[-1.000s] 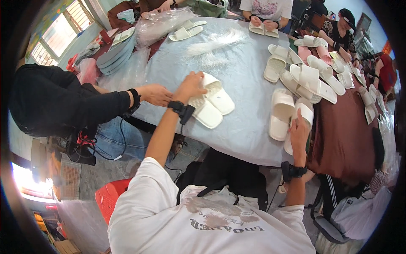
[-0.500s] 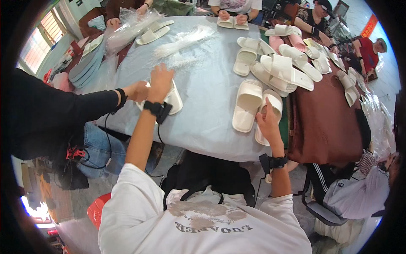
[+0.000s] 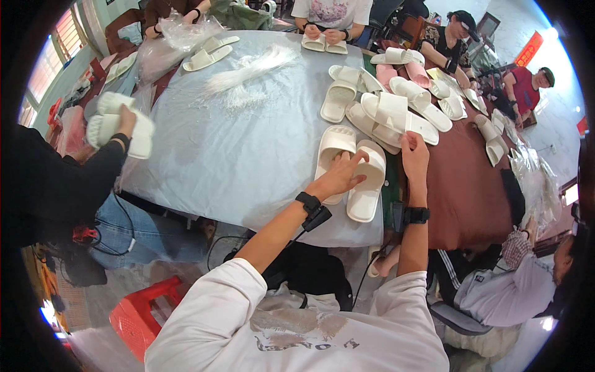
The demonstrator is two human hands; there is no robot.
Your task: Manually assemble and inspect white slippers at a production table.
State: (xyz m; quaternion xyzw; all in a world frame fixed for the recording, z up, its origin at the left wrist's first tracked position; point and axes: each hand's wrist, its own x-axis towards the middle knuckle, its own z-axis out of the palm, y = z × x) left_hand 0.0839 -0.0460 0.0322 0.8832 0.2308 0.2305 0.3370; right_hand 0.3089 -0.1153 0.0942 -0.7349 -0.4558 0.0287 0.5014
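Note:
A pair of cream slide slippers lies near the table's front right edge, a left slipper (image 3: 335, 144) and a right slipper (image 3: 369, 192). My left hand (image 3: 338, 177) reaches over the pair with its fingers apart, some of them at the opening of the left slipper's strap. Above the right slipper, my right hand (image 3: 415, 160) is raised with thumb and fingers pinched together. Whatever sits in that pinch, if anything, is too small to make out. Just behind those fingertips lies another cream slipper (image 3: 385, 110), part of a loose pile.
White strands (image 3: 254, 69) lie on the pale table cover (image 3: 266, 167). At the left, a co-worker's hand holds a slipper pair (image 3: 139, 130). More slippers, some pink (image 3: 418, 74), spread over the brown cover (image 3: 452, 198). A red stool (image 3: 142, 319) stands low left.
My left hand has moved right, from the pair beside the co-worker to the pair in front of me. My right hand has left the right slipper and risen. The co-worker has lifted a pair.

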